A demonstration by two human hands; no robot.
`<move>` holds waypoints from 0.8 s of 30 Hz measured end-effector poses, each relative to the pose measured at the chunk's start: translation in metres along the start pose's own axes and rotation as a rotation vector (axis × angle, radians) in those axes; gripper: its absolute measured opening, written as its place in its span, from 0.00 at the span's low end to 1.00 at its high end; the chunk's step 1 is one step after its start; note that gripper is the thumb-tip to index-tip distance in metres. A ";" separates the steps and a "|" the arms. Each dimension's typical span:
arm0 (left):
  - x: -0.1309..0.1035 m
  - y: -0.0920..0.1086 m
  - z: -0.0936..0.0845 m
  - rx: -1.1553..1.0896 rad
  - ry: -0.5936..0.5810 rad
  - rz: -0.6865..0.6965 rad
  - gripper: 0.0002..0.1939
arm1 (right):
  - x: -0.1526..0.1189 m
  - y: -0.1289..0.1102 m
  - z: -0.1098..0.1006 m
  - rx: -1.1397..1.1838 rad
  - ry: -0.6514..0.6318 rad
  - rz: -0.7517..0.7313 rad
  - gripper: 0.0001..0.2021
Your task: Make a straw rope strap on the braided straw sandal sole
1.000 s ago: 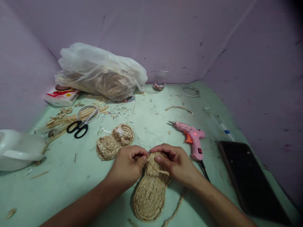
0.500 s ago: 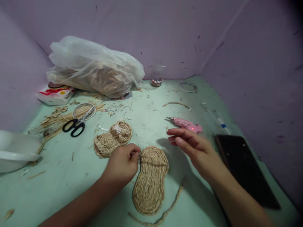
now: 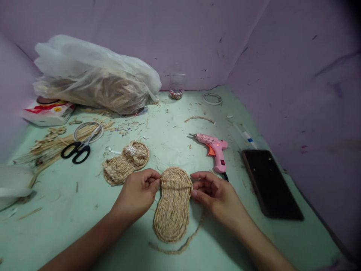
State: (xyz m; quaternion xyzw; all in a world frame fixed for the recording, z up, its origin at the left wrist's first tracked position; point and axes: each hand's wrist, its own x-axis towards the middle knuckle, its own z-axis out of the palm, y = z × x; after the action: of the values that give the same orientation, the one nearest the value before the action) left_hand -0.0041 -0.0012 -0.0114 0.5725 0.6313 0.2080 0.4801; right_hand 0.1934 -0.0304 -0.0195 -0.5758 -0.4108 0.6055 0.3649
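A small slipper of coiled straw cord (image 3: 171, 214) lies flat on the table before me, with a cord band (image 3: 176, 183) across its upper part. My left hand (image 3: 141, 190) pinches the band's left end at the slipper's edge. On the opposite edge, the curled fingers and thumb of my right hand (image 3: 213, 190) close around the band's right end. Below and right of the slipper curves a loose braided cord (image 3: 183, 248). A second straw slipper (image 3: 117, 170), with a cluster of white beads (image 3: 132, 151), lies beyond my left hand.
A pink glue gun (image 3: 216, 145) with a lit red light lies beyond my right hand, near a phone (image 3: 272, 184). Black-handled scissors (image 3: 81, 149), straw strips (image 3: 53, 150) and a filled plastic bag (image 3: 98, 79) are at left. A bead cup (image 3: 176, 94) stands at the back.
My right hand has come down and left from near the glue gun to the slipper's right edge. My left hand stays at the left edge. The whole view has shifted slightly.
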 end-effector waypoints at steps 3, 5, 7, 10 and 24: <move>0.001 0.000 0.001 -0.015 0.036 -0.005 0.09 | 0.012 -0.001 0.000 0.027 0.023 -0.019 0.14; 0.001 -0.002 0.001 0.045 0.062 0.000 0.09 | 0.019 -0.002 -0.002 -0.070 0.020 -0.045 0.12; 0.001 -0.003 0.002 0.106 0.091 0.016 0.09 | 0.023 -0.001 -0.003 -0.204 -0.006 -0.088 0.09; 0.001 -0.003 0.002 0.124 0.112 0.027 0.09 | 0.022 -0.002 -0.007 -0.292 -0.005 -0.161 0.08; -0.009 0.016 -0.017 0.222 0.209 0.073 0.15 | -0.036 -0.026 -0.043 -0.950 -0.379 -0.410 0.13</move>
State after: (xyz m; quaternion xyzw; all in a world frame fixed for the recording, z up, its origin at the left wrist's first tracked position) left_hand -0.0111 -0.0001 0.0125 0.6198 0.6756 0.2129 0.3378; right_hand 0.2375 -0.0497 0.0182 -0.4664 -0.8010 0.3631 0.0950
